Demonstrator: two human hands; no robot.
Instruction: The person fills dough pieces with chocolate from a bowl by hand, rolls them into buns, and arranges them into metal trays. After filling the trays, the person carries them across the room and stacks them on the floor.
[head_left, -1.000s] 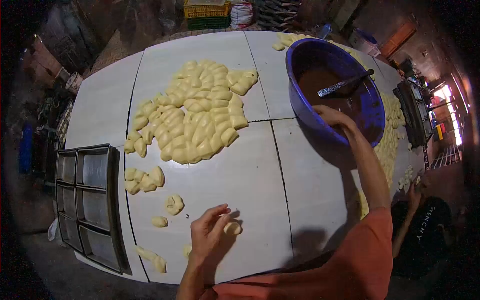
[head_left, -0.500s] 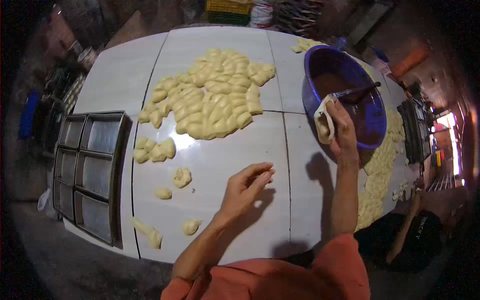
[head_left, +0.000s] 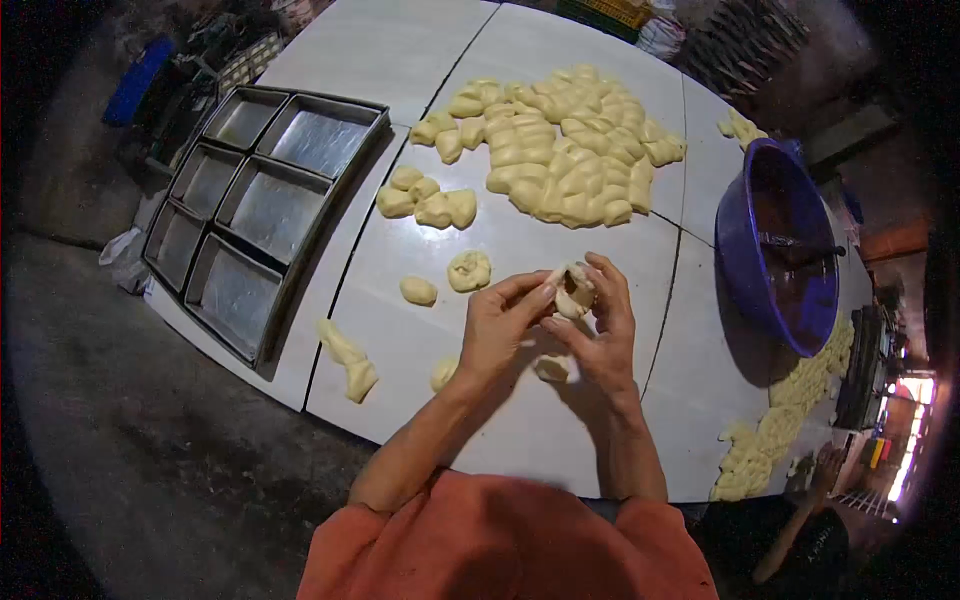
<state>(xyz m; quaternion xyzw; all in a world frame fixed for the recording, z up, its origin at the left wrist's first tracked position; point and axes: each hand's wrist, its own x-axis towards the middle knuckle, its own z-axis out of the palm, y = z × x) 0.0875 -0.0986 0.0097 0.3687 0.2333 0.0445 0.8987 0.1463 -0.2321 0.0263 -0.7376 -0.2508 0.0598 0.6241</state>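
Observation:
A dough piece, opened like a cup with brown filling inside, is held in front of me over the white tiled table. My left hand pinches its left edge between thumb and fingers. My right hand grips it from the right, fingers curled over the rim. Beyond my hands lies a big cluster of pale dough pieces. Left of them are a round dough ball, a smaller dough ball and a twisted dough strip. Another dough lump lies beneath my hands.
A purple basin with brown filling and a dark-handled tool stands at the right. Metal baking pans, joined together, lie at the left. More flattened dough covers the right edge, where another person's arm shows.
My right hand has moved left from the basin with the dough piece. My left hand has taken hold of it too. The view has shifted and turned, and the tool rests in the basin.

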